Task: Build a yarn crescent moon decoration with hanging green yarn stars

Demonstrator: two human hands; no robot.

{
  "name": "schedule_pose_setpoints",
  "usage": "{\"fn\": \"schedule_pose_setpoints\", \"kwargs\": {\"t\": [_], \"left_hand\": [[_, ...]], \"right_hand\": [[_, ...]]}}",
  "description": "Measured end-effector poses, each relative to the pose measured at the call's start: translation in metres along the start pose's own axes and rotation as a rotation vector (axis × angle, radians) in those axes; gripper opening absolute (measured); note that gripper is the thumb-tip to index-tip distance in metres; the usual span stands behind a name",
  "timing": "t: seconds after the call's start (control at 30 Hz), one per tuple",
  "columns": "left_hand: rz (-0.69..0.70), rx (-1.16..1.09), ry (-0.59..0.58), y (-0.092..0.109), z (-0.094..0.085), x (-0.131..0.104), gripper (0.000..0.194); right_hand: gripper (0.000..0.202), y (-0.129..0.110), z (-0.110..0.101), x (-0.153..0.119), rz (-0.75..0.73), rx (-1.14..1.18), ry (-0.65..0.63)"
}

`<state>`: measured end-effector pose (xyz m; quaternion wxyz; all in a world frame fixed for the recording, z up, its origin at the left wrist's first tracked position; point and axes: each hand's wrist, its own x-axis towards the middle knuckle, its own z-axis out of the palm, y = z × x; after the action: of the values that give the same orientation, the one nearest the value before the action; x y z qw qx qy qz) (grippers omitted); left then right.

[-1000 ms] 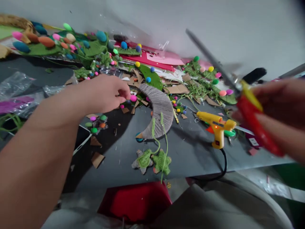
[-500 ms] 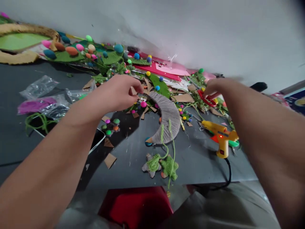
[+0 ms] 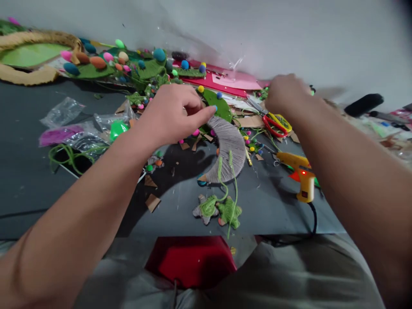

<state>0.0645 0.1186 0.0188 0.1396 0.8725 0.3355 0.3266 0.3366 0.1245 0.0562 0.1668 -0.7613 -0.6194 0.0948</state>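
A crescent moon shape [image 3: 230, 150] wrapped in grey yarn lies on the dark table, with two green yarn cords running from its lower part to two small stars, one grey and green [image 3: 206, 209], one green [image 3: 230, 212]. My left hand [image 3: 180, 112] hovers over the crescent's upper tip, thumb stretched out apart from the bent fingers, nothing visible between them. The thumb tip overlaps a small blue ball on a green leaf [image 3: 222, 105]. My right hand [image 3: 285, 92] is at the back right, just beyond red-and-yellow-handled scissors [image 3: 277, 124]; its fingers are hidden and blurred.
A yellow glue gun [image 3: 304, 176] with a lit red light stands at right, its black cable hanging over the edge. Cardboard scraps [image 3: 152, 202], plastic bags [image 3: 62, 112] and leaves with coloured balls [image 3: 90, 74] are scattered about. A red stool [image 3: 193, 257] is below the table.
My right hand has moved off the scissors handles, up and back. My left hand has shifted slightly right and up, its thumb stretching out over the leaf. The view has shifted slightly.
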Motion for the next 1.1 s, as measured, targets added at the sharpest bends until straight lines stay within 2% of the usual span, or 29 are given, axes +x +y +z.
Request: {"fn": "schedule_pose_setpoints", "kwargs": {"t": [0.03, 0.1, 0.17, 0.2, 0.27, 0.33, 0.5, 0.6, 0.67, 0.9, 1.1], "left_hand": [[0.029, 0.000, 0.001, 0.004, -0.002, 0.000, 0.038], [0.069, -0.004, -0.053, 0.012, -0.008, 0.000, 0.027], [0.095, 0.000, -0.131, 0.019, -0.013, -0.001, 0.017], [0.105, 0.005, -0.163, 0.023, -0.015, -0.003, 0.018], [0.125, 0.016, -0.212, 0.032, -0.017, -0.012, 0.015], [0.140, 0.018, -0.262, 0.043, -0.018, -0.026, 0.014], [0.203, -0.087, -0.312, 0.073, -0.011, -0.083, 0.017], [0.273, -0.036, -0.292, 0.080, -0.001, -0.114, 0.018], [0.325, 0.005, -0.325, 0.080, 0.004, -0.126, 0.020], [0.370, 0.034, -0.376, 0.083, 0.011, -0.133, 0.028], [0.371, 0.054, -0.352, 0.082, 0.019, -0.140, 0.039]], "right_hand": [[0.060, -0.010, -0.002, -0.021, -0.002, -0.078, 0.032], [0.063, -0.023, -0.003, -0.069, -0.080, -0.184, 0.041], [0.045, -0.023, 0.000, -0.117, -0.235, -0.262, -0.043], [0.040, -0.019, 0.003, -0.138, -0.270, -0.182, -0.147], [0.035, -0.007, 0.012, -0.169, -0.186, 0.005, -0.341], [0.040, 0.005, 0.024, -0.185, -0.071, 0.158, -0.466], [0.041, 0.014, 0.057, -0.191, 0.062, 0.527, -0.603], [0.038, 0.011, 0.064, -0.189, 0.083, 0.645, -0.623], [0.034, 0.009, 0.062, -0.189, 0.087, 0.711, -0.599], [0.028, 0.005, 0.055, -0.180, 0.112, 0.869, -0.367], [0.027, 0.005, 0.061, -0.172, 0.088, 0.794, -0.323]]}}
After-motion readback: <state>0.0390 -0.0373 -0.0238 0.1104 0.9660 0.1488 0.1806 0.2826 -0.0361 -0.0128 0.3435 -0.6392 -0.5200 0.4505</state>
